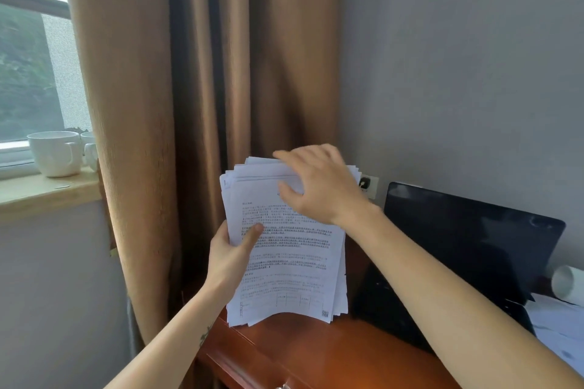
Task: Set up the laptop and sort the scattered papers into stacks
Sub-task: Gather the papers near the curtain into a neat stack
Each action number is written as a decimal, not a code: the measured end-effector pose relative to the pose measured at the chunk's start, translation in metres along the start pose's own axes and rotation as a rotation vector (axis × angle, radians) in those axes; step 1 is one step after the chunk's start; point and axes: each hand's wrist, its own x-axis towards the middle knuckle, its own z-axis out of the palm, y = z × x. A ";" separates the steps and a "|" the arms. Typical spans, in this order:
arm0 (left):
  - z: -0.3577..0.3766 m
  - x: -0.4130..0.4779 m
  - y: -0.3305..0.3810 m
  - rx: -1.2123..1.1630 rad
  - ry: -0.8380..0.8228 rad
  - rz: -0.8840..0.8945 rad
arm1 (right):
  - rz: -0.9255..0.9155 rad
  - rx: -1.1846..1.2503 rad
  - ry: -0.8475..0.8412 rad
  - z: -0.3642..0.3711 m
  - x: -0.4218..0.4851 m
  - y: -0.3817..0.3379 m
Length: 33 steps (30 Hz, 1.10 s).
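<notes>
Our left hand (pixel 232 249) grips the left edge of a thick sheaf of white printed paper sheets (pixel 290 262), thumb pressed on the front page and fingers hidden behind. Our right hand (pixel 319 183) lies over the sheaf's top edge, fingers fairly straight and thumb on the front; we cannot tell whether it pinches or only presses.

The sheaf stands upright just left of the open black laptop (pixel 467 246), its lower edge at the reddish-brown wooden bench (pixel 316 354); whether it touches the bench we cannot tell. More loose white sheets (pixel 556 325) lie right of the laptop.

We judge the sheaf light but floppy. Its edges are ragged, its bottom bows, and smooth sheets slide easily. It is best held by opposite edges with firm pressure through the whole thickness, then tapped square.
</notes>
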 end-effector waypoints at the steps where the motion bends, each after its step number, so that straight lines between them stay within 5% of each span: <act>1: 0.000 -0.001 0.000 -0.008 -0.002 0.001 | -0.026 -0.009 -0.041 0.006 0.001 -0.007; 21: 0.002 -0.005 -0.002 -0.037 0.015 0.059 | -0.107 0.241 0.208 0.026 -0.010 -0.007; 28: 0.005 -0.006 -0.004 -0.077 0.045 0.066 | 0.206 0.082 0.152 0.041 -0.043 0.043; 33: 0.002 -0.002 -0.005 -0.090 0.077 0.020 | 0.736 0.963 -0.046 0.057 -0.089 0.041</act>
